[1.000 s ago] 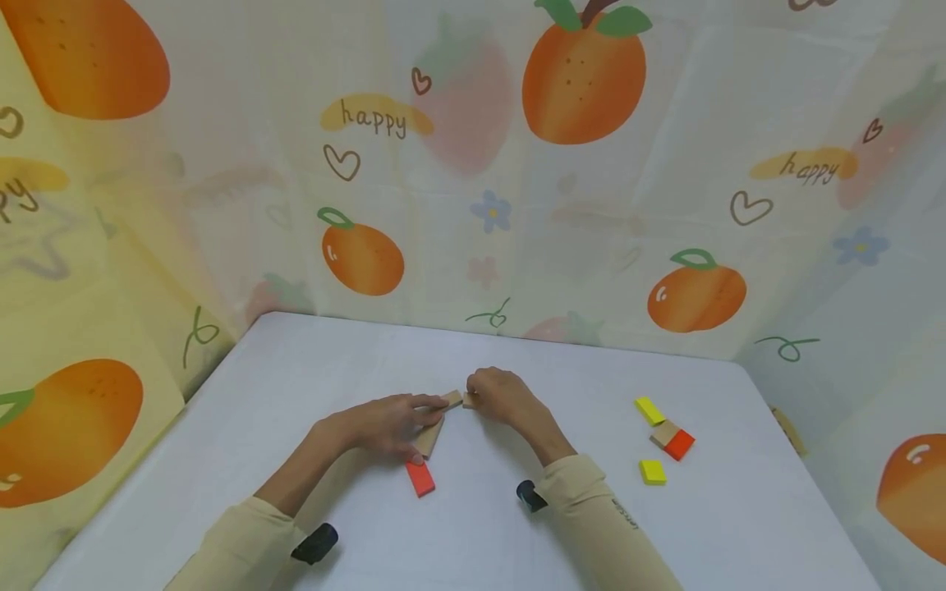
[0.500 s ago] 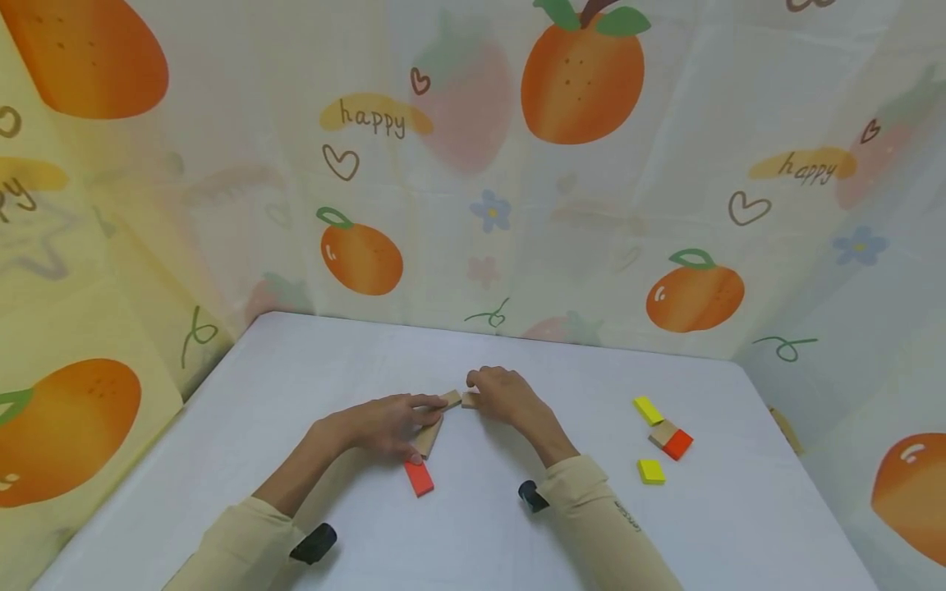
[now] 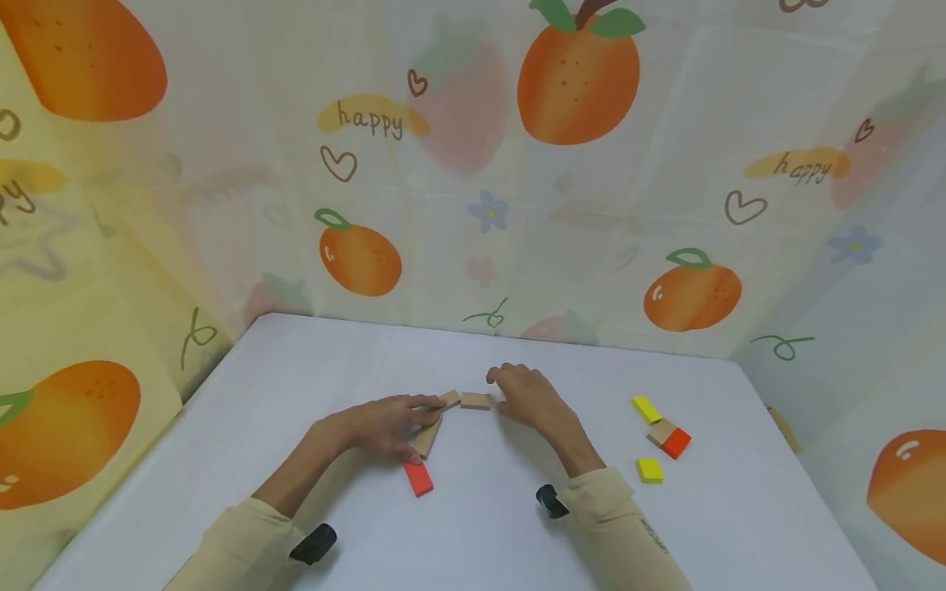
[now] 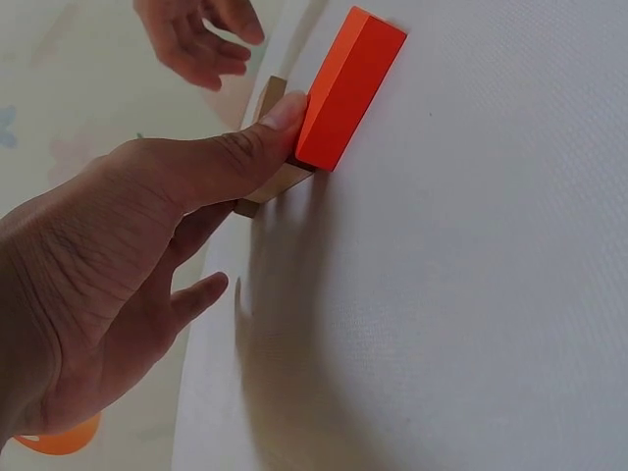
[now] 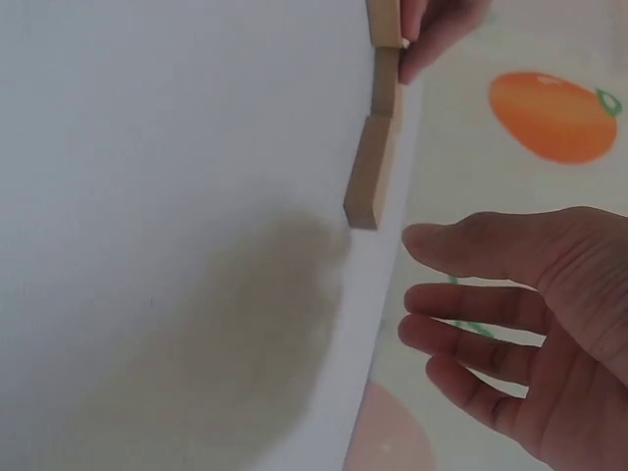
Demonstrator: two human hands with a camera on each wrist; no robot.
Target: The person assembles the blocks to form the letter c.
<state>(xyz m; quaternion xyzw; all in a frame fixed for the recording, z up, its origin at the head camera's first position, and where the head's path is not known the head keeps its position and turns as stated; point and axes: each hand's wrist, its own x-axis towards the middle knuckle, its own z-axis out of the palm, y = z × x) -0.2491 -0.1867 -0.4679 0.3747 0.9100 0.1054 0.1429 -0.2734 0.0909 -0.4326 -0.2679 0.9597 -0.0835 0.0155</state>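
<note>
My left hand (image 3: 388,423) rests against a wooden block (image 3: 429,439), its thumb near the join with a red block (image 3: 419,478). Fingers of this hand touch a second wooden block (image 3: 449,399), partly covered. In the left wrist view, the thumb (image 4: 285,113) lies straight beside the red block (image 4: 351,88), and another finger sticks out free. A third wooden block (image 3: 476,400) lies to the right, end to end with the second. My right hand (image 3: 528,398) is just right of it, holding nothing. The right wrist view shows its fingers apart, clear of that block (image 5: 368,172).
On the right of the white table (image 3: 562,525) lie a yellow block (image 3: 646,409), a wooden block (image 3: 662,432) touching a red block (image 3: 676,443), and a separate yellow block (image 3: 649,470). A fruit-patterned curtain (image 3: 436,271) stands behind the table's far edge.
My right hand has let go of the third wooden block and moved right, leaving it fully visible. My left hand has stayed in place on the blocks.
</note>
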